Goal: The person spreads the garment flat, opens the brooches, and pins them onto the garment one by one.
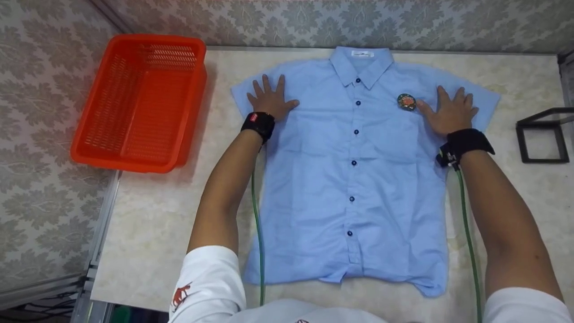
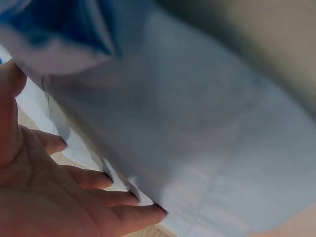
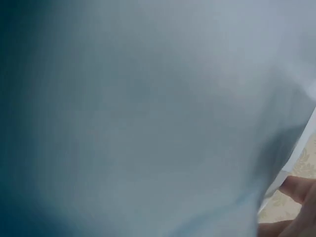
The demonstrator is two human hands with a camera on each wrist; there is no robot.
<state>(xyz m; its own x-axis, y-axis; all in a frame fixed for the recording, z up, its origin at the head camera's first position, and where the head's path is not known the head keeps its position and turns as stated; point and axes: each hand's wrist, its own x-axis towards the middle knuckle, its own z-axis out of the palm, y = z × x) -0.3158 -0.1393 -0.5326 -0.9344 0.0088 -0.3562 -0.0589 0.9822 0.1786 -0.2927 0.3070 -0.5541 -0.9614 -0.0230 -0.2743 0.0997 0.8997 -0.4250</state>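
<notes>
A light blue short-sleeved shirt (image 1: 323, 179) lies front side up on the table, its collar at the far edge and its dark buttons in a line down the middle. My left hand (image 1: 271, 99) rests with spread fingers on the shirt near the left sleeve. On the other side, my right hand (image 1: 450, 112) lies flat near the right sleeve, its thumb beside a round patterned badge (image 1: 406, 102) on the chest. The left wrist view shows the left hand's fingers (image 2: 89, 177) straight against the cloth. Blurred cloth fills most of the right wrist view.
A red-orange plastic basket (image 1: 192, 103) stands at the table's left edge. To the right is a black frame-like stand (image 1: 521, 143). Green cables (image 1: 469, 233) run from both wrist straps. A patterned wall (image 1: 291, 24) closes off the back.
</notes>
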